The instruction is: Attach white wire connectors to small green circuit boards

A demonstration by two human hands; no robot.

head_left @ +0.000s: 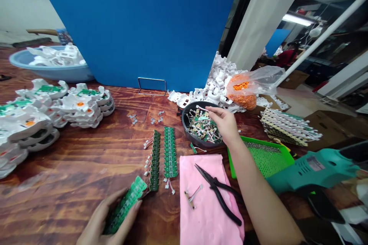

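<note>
Green circuit-board strip (pixel 128 201) rests in the left hand (pixel 99 218), grasped between thumb and fingers above the wooden table (pixel 86 164). Just beyond it lie 2 more board strips (pixel 170 153), side by side. The right hand (pixel 227 126) reaches over a dark bowl (pixel 196 141) of small wired boards (pixel 202 126), its fingertips at a white wire (pixel 201 108); I cannot tell whether they grip it. Black-handled pliers (pixel 214 183) and 1 small wired piece (pixel 189 200) lie on a pink cloth (pixel 189 168).

Workshop: circuit boards (pixel 126 203), pliers (pixel 214 184)
</note>
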